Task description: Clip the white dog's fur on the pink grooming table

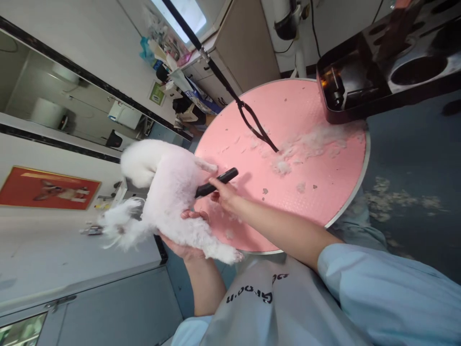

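Note:
A white fluffy dog (173, 182) is at the left edge of the round pink grooming table (298, 192), its head toward the left. My left hand (187, 240) is wrapped round the dog's front part near a foreleg, with fingertips showing on the near side of its chest. In my right hand (223, 192) is a black hair clipper (218, 182). The clipper's front end meets the fur on the dog's underside, where its blade is hidden.
Cut white fur (313, 144) lies across the table. A black grooming loop (255, 122) hangs over it from a slanted arm. A dark tool tray (356, 86) juts over the table's upper right edge. More fur (399, 197) is on the floor.

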`<state>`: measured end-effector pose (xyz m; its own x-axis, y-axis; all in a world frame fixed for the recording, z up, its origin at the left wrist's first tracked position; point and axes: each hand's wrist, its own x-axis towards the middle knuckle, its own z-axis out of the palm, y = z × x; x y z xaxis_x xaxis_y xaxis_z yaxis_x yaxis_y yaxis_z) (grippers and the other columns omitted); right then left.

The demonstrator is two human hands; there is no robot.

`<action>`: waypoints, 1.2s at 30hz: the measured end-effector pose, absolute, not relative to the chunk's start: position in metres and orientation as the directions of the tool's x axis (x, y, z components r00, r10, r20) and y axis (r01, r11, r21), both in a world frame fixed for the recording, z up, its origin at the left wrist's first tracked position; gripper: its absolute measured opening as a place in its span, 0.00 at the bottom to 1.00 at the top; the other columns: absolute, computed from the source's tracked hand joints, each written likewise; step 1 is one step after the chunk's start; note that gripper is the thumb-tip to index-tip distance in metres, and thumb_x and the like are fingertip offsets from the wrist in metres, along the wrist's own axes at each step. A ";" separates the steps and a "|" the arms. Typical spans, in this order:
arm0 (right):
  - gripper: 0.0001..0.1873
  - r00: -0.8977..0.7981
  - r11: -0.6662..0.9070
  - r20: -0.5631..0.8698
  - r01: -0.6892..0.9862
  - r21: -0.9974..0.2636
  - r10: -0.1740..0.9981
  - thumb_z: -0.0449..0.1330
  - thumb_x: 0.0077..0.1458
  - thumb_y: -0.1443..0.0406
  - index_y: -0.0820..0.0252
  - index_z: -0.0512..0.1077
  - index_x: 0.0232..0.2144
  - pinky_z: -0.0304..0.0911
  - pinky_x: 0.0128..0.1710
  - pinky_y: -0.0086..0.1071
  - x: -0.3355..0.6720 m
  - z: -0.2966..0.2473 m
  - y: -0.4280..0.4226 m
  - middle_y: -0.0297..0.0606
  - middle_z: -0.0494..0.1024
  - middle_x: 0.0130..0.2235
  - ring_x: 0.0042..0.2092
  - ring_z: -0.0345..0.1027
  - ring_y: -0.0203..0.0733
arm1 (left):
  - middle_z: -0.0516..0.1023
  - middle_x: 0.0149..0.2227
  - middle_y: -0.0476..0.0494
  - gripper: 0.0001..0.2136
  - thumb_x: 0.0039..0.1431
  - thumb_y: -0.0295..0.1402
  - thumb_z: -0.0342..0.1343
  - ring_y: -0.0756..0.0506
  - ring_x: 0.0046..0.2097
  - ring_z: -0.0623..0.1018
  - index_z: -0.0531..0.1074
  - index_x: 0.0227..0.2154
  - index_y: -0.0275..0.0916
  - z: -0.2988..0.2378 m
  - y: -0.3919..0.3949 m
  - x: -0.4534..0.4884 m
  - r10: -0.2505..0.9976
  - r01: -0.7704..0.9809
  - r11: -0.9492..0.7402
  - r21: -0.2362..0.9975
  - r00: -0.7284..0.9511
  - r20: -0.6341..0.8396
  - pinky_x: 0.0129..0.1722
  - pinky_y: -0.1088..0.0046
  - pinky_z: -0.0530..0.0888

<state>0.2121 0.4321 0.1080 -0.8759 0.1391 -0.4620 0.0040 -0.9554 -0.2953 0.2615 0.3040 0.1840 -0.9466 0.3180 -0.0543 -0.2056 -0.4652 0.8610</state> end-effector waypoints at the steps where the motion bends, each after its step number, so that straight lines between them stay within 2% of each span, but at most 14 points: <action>1: 0.12 -0.895 -0.940 -0.434 0.050 -0.337 0.108 0.71 0.46 0.63 0.59 0.70 0.28 0.58 0.17 0.26 0.213 0.108 0.430 0.33 0.74 0.22 0.20 0.60 0.32 | 0.73 0.30 0.51 0.26 0.51 0.62 0.54 0.48 0.35 0.77 0.70 0.40 0.46 0.183 0.303 0.261 0.326 -0.217 -0.474 0.854 -0.944 -0.060 0.42 0.68 0.77; 3: 0.12 -0.902 -0.907 -0.420 0.090 -0.411 0.101 0.71 0.42 0.66 0.59 0.70 0.26 0.53 0.16 0.26 0.211 0.109 0.432 0.33 0.73 0.21 0.19 0.60 0.33 | 0.73 0.30 0.51 0.25 0.52 0.62 0.54 0.48 0.35 0.77 0.70 0.39 0.46 0.181 0.302 0.262 0.332 -0.233 -0.502 0.833 -0.941 -0.064 0.42 0.68 0.77; 6: 0.12 -0.842 -0.878 -0.462 -0.028 -0.478 0.278 0.67 0.49 0.64 0.57 0.66 0.24 0.46 0.14 0.25 0.191 0.110 0.459 0.27 0.65 0.16 0.17 0.52 0.30 | 0.73 0.30 0.51 0.24 0.54 0.60 0.54 0.49 0.34 0.77 0.71 0.42 0.47 0.180 0.299 0.263 0.339 -0.215 -0.535 0.817 -0.940 -0.025 0.45 0.69 0.77; 9: 0.12 -0.792 -0.858 -0.464 -0.139 -0.494 0.396 0.62 0.54 0.61 0.57 0.64 0.25 0.46 0.15 0.24 0.163 0.114 0.486 0.24 0.61 0.16 0.17 0.50 0.29 | 0.73 0.31 0.50 0.24 0.56 0.59 0.54 0.47 0.35 0.76 0.71 0.46 0.48 0.181 0.296 0.263 0.354 -0.181 -0.527 0.830 -0.935 0.020 0.45 0.67 0.77; 13: 0.11 -0.839 -0.864 -0.422 -0.108 -0.491 0.344 0.65 0.47 0.66 0.58 0.65 0.23 0.45 0.15 0.24 0.152 0.109 0.476 0.25 0.63 0.16 0.17 0.50 0.28 | 0.71 0.31 0.49 0.24 0.56 0.60 0.52 0.46 0.34 0.76 0.73 0.45 0.49 0.182 0.292 0.264 0.342 -0.161 -0.456 0.875 -0.940 0.006 0.42 0.66 0.78; 17: 0.08 -0.876 -0.878 -0.418 -0.014 -0.478 0.241 0.66 0.42 0.69 0.60 0.68 0.23 0.49 0.15 0.24 0.159 0.092 0.457 0.30 0.70 0.19 0.18 0.56 0.30 | 0.71 0.30 0.47 0.23 0.57 0.60 0.49 0.46 0.32 0.75 0.74 0.43 0.50 0.181 0.290 0.266 0.244 -0.151 -0.475 0.867 -0.969 -0.035 0.39 0.64 0.79; 19: 0.10 -0.856 -0.872 -0.443 -0.018 -0.489 0.266 0.66 0.42 0.68 0.59 0.67 0.22 0.46 0.14 0.24 0.155 0.088 0.468 0.29 0.68 0.17 0.17 0.53 0.30 | 0.72 0.31 0.47 0.22 0.57 0.59 0.50 0.45 0.32 0.75 0.74 0.45 0.52 0.179 0.288 0.267 0.258 -0.143 -0.475 0.868 -0.966 -0.018 0.40 0.63 0.79; 21: 0.11 -0.820 -0.859 -0.461 -0.071 -0.506 0.339 0.64 0.48 0.65 0.58 0.64 0.21 0.42 0.14 0.25 0.145 0.091 0.488 0.26 0.62 0.15 0.16 0.48 0.29 | 0.73 0.32 0.47 0.21 0.57 0.56 0.52 0.46 0.33 0.75 0.73 0.48 0.53 0.179 0.287 0.268 0.299 -0.144 -0.478 0.866 -0.954 0.006 0.41 0.64 0.79; 23: 0.11 -0.803 -0.841 -0.440 -0.134 -0.524 0.402 0.60 0.52 0.63 0.57 0.64 0.23 0.44 0.14 0.25 0.131 0.101 0.507 0.25 0.60 0.15 0.17 0.48 0.29 | 0.72 0.32 0.48 0.22 0.57 0.55 0.53 0.48 0.32 0.75 0.73 0.50 0.52 0.181 0.289 0.269 0.303 -0.160 -0.493 0.855 -0.953 -0.003 0.41 0.67 0.79; 25: 0.09 -0.820 -0.821 -0.387 -0.165 -0.547 0.422 0.62 0.51 0.63 0.58 0.66 0.23 0.47 0.15 0.25 0.120 0.112 0.515 0.26 0.62 0.16 0.18 0.50 0.29 | 0.72 0.31 0.48 0.21 0.56 0.55 0.53 0.49 0.30 0.75 0.73 0.49 0.52 0.184 0.292 0.270 0.284 -0.177 -0.502 0.847 -0.958 -0.032 0.41 0.69 0.80; 29: 0.08 -0.862 -0.794 -0.323 -0.138 -0.592 0.390 0.65 0.46 0.68 0.59 0.68 0.21 0.46 0.15 0.26 0.116 0.114 0.498 0.26 0.64 0.16 0.17 0.50 0.29 | 0.72 0.30 0.50 0.19 0.57 0.54 0.53 0.49 0.29 0.75 0.73 0.45 0.52 0.190 0.298 0.272 0.238 -0.182 -0.502 0.846 -0.969 -0.067 0.40 0.71 0.81; 34: 0.11 -0.893 -0.802 -0.339 -0.039 -0.596 0.296 0.69 0.38 0.71 0.59 0.68 0.21 0.46 0.14 0.25 0.129 0.089 0.487 0.29 0.68 0.16 0.17 0.55 0.31 | 0.72 0.28 0.51 0.18 0.53 0.55 0.55 0.51 0.27 0.75 0.74 0.39 0.50 0.194 0.299 0.274 0.080 -0.188 -0.528 0.828 -0.982 -0.171 0.36 0.77 0.81; 36: 0.12 -0.878 -0.810 -0.356 -0.058 -0.583 0.319 0.69 0.41 0.68 0.59 0.67 0.21 0.46 0.14 0.25 0.127 0.087 0.496 0.27 0.65 0.15 0.17 0.53 0.30 | 0.73 0.29 0.52 0.16 0.54 0.53 0.54 0.52 0.27 0.75 0.75 0.39 0.50 0.196 0.300 0.276 0.050 -0.173 -0.508 0.844 -0.984 -0.172 0.36 0.78 0.80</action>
